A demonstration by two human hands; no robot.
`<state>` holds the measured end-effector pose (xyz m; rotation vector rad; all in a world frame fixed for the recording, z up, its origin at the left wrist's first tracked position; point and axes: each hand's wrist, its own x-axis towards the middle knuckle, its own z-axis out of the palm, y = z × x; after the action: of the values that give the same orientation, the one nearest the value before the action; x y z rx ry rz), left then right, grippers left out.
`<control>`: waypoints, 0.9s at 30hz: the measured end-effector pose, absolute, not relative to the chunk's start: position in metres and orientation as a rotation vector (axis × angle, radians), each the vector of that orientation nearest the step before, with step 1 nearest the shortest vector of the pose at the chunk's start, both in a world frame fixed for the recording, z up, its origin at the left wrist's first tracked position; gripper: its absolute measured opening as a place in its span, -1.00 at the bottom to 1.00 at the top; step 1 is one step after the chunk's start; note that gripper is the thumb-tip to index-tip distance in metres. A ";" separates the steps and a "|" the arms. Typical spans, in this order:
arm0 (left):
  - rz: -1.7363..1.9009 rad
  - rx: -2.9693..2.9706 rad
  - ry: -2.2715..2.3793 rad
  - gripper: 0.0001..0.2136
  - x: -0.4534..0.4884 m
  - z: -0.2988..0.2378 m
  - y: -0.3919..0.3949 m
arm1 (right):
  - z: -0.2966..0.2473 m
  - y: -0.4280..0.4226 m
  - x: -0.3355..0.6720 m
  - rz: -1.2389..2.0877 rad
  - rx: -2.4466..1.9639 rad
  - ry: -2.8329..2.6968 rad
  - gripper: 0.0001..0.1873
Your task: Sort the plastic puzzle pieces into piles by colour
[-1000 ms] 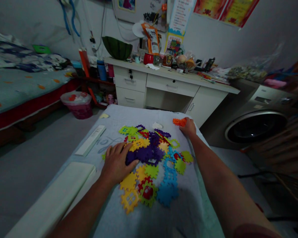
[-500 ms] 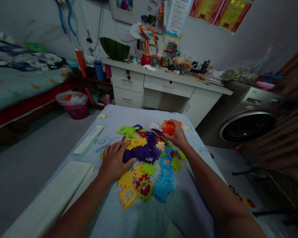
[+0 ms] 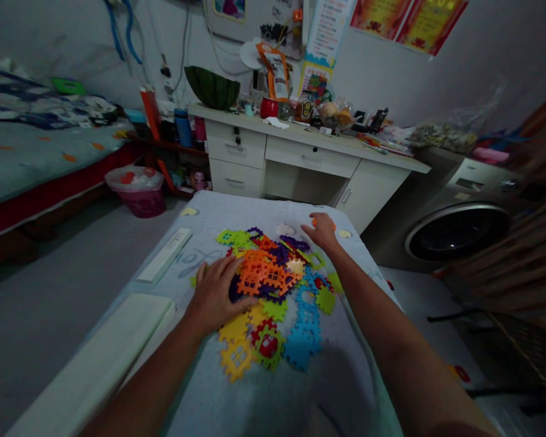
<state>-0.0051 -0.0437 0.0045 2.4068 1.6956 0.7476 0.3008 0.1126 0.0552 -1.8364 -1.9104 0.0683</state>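
Brightly coloured toothed plastic building pieces lie heaped on the cloth-covered table (image 3: 273, 388). Several orange pieces (image 3: 257, 273) cover the middle of the heap, over purple ones (image 3: 234, 290). My left hand (image 3: 213, 292) rests against the heap's left side, fingers spread and thumb apart. At the table's far right, my right hand (image 3: 322, 232) lies over another orange piece (image 3: 330, 224), its thumb and fingers apart. That hand hides most of the piece. Yellow pieces (image 3: 236, 358), a green frame (image 3: 269, 359) with red inside it, and blue pieces (image 3: 303, 346) lie nearer me.
A long white box (image 3: 95, 358) and a smaller white strip (image 3: 166, 255) lie along the table's left side. Beyond stands a white desk (image 3: 241, 149) with clutter on top. A washing machine (image 3: 459, 206) is at the right, a pink bin (image 3: 143, 197) at the left.
The orange pieces that were in my right hand now lie spread on the heap. My right hand is a little farther right, over a remaining orange piece. My left hand has barely moved.
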 end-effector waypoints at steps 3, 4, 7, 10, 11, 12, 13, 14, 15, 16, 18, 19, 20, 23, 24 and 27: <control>0.737 2.421 1.702 -0.26 -0.006 0.002 -0.043 | 0.037 0.144 0.329 0.089 -2.184 -1.663 -0.14; 0.734 2.429 1.699 -0.27 -0.006 0.001 -0.043 | 0.032 0.151 0.336 0.111 -2.237 -1.626 -0.07; 0.732 2.445 1.694 -0.29 -0.006 0.000 -0.043 | 0.023 0.164 0.346 0.186 -2.341 -1.596 0.00; 0.735 2.447 1.699 -0.32 -0.006 0.002 -0.043 | 0.019 0.168 0.346 0.198 -2.405 -1.647 -0.16; 0.736 2.447 1.699 -0.33 -0.006 0.002 -0.044 | 0.018 0.168 0.345 0.166 -2.400 -1.667 -0.22; 0.739 2.447 1.699 -0.34 -0.006 0.003 -0.044 | 0.018 0.166 0.344 0.118 -2.377 -1.684 -0.27; 0.742 2.447 1.698 -0.35 -0.006 0.003 -0.044 | 0.017 0.163 0.343 0.063 -2.339 -1.695 -0.31; 0.748 2.448 1.696 -0.35 -0.006 0.003 -0.044 | 0.017 0.160 0.342 0.008 -2.292 -1.704 -0.34; 0.754 2.448 1.694 -0.35 -0.005 0.003 -0.044 | 0.016 0.156 0.341 -0.040 -2.241 -1.712 -0.36; 0.759 2.447 1.692 -0.35 -0.005 0.002 -0.044 | 0.016 0.153 0.340 -0.082 -2.194 -1.719 -0.38; 0.768 2.448 1.690 -0.35 -0.005 0.002 -0.044 | 0.017 0.146 0.340 -0.142 -2.126 -1.722 -0.42; 0.773 2.448 1.689 -0.36 -0.006 0.002 -0.044 | 0.017 0.144 0.341 -0.159 -2.105 -1.714 -0.44; 0.779 2.449 1.688 -0.36 -0.006 0.001 -0.043 | 0.018 0.142 0.342 -0.166 -2.088 -1.701 -0.45; 0.795 2.452 1.681 -0.37 -0.006 0.000 -0.043 | 0.022 0.139 0.349 -0.060 -2.046 -1.639 -0.44; 0.803 2.451 1.680 -0.37 -0.006 -0.001 -0.043 | 0.025 0.138 0.351 0.029 -2.021 -1.601 -0.42; 0.826 2.443 1.673 -0.36 -0.006 -0.002 -0.042 | 0.038 0.127 0.348 0.390 -1.858 -1.420 -0.36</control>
<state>-0.0061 -0.0422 -0.0022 2.4427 1.6726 0.8263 0.3476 0.1267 0.0376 -1.8584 -1.4198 0.3899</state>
